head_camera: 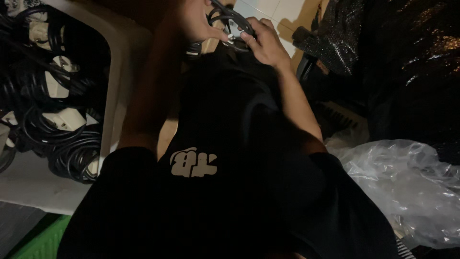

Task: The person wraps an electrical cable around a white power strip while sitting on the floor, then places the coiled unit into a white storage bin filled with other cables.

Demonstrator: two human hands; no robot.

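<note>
While both hands work at the far edge of the view, above the black shirt (230, 144), they share one cable (229, 19): the left hand (199, 21) pinches its black loops between thumb and fingers, and the right hand (263, 43) clasps the pale plug end from the right. It looks light, limp and springy, so the loops would likely sag or uncoil unless gripped where they bunch, with the stiff plug as the firmest hold. More coiled cables lie in the bin (120, 72) at left, and a clear bag (402, 187) sits near right.
</note>
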